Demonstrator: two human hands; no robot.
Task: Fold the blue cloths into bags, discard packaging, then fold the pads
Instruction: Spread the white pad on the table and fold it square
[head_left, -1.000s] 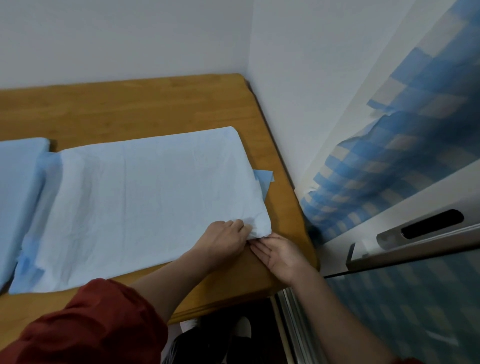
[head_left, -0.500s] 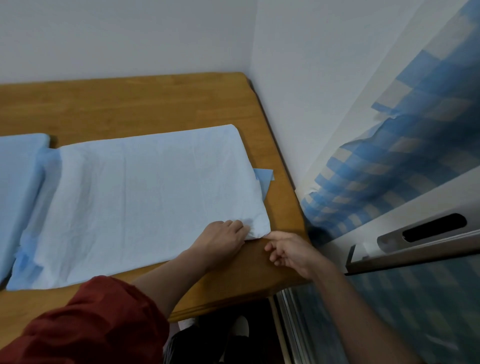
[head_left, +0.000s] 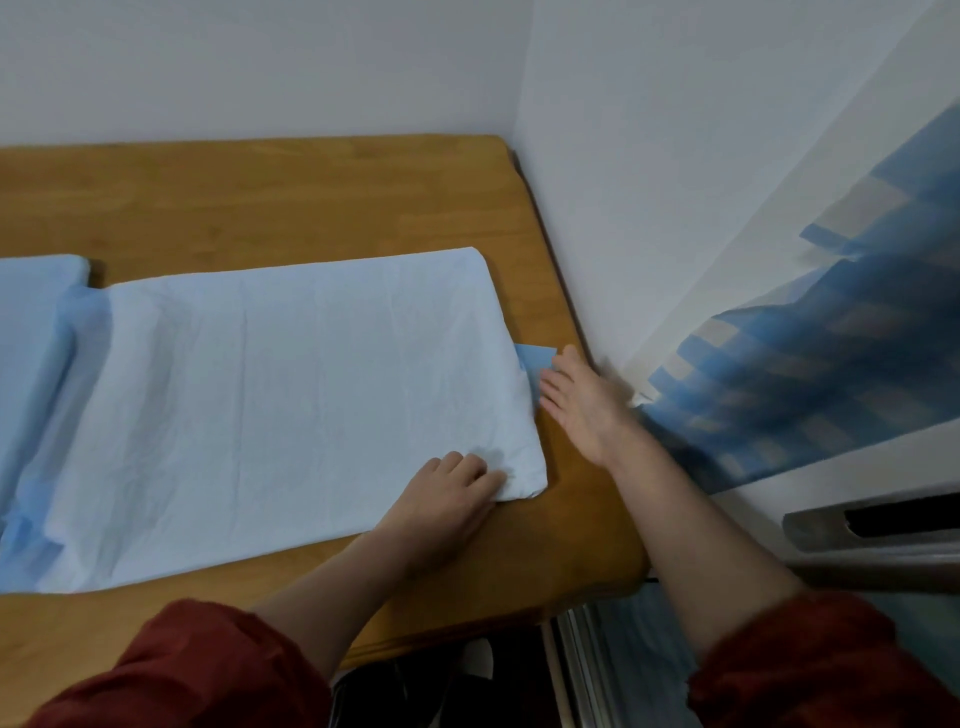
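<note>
The pale blue pad (head_left: 291, 395) lies flat, faintly creased.

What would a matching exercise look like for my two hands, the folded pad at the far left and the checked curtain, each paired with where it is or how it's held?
Column one:
1. left hand
2. right hand
3. folded blue pad
4. checked curtain

Column two:
A. at the picture's left edge
B. fingers straight, touching the small blue flap
C. right of the table
D. fingers curled on the light blue pad, near right corner

Pairs: 1-D, 2-B, 3-A, 4-C
</note>
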